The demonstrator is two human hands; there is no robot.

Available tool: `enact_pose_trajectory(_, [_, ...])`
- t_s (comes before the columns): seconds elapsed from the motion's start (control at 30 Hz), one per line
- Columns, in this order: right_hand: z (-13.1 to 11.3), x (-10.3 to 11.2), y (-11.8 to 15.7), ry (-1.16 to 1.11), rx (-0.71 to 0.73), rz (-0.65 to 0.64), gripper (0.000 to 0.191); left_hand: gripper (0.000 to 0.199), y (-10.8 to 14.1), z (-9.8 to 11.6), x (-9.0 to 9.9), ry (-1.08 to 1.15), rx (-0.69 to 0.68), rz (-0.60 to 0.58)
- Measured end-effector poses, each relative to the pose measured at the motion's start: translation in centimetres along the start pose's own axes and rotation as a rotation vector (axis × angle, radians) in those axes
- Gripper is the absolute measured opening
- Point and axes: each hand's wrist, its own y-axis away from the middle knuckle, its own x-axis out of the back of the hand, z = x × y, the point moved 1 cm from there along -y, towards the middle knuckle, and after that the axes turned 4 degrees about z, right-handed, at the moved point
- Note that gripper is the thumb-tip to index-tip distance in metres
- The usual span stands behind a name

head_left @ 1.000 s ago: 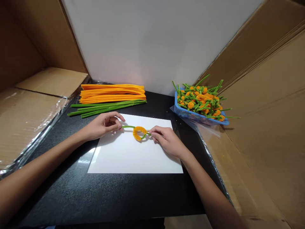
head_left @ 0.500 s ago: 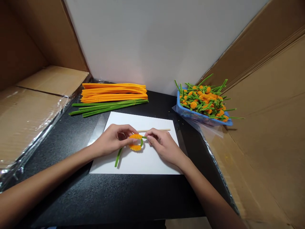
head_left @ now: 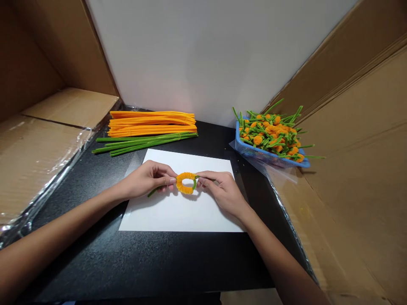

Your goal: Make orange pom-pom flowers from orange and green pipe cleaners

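One bare left hand (head_left: 148,180) pinches, thumb against forefinger, the left side of an oval ring of fuzzy orange pipe cleaner coiled round a green core (head_left: 182,188); its other fingers are partly hidden behind. A green pipe-cleaner tail (head_left: 153,192) pokes out below that hand, slanting left and toward the person, its upper part covered by the fingers. The ring sits between this hand and the bare right hand (head_left: 224,188), long axis running left to right, the bare green gap in its coil facing right. The right hand is closed to a fingertip pinch on the thin green stem at the ring's right side, the stem's far end hard to make out. Both forearms are cut off by the view's edges.

Tan cardboard (head_left: 41,152) lies left of the left hand. Beyond that hand, straight orange pipe cleaners (head_left: 152,123) and, nearer, straight green pipe cleaners (head_left: 136,145) rest on the black speckled tabletop (head_left: 133,262). A white paper sheet (head_left: 184,216) spreads under both hands; a pale grey wall (head_left: 216,55) rises behind. Beyond the right hand, to its right, a blue perforated plastic basket (head_left: 260,154) holds tangled orange-and-green pieces (head_left: 271,129), many overlapping. Brown cardboard (head_left: 356,169) stands farther right.
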Motion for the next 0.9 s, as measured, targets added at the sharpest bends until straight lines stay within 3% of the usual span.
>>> enact_pose_trajectory(0.2, [0.1,0.1,0.0,-0.084,-0.032,0.202,0.019,0.021,-0.1,0.0,0.5,0.048,0.039,-0.028])
enact_pose_trajectory(0.33, [0.2,0.5,-0.2,-0.144,-0.070,0.264,0.018,0.023,-0.2,-0.1,1.0,0.020,0.030,-0.005])
enact_pose_trajectory(0.77, [0.4,2.1,-0.6,-0.161,-0.140,0.269,0.024,0.025,-0.3,0.4,3.1,-0.082,-0.030,0.037])
enact_pose_trajectory(0.9, [0.5,2.4,-0.7,-0.087,-0.153,0.116,0.023,0.025,-0.3,0.3,2.7,-0.188,-0.080,0.097])
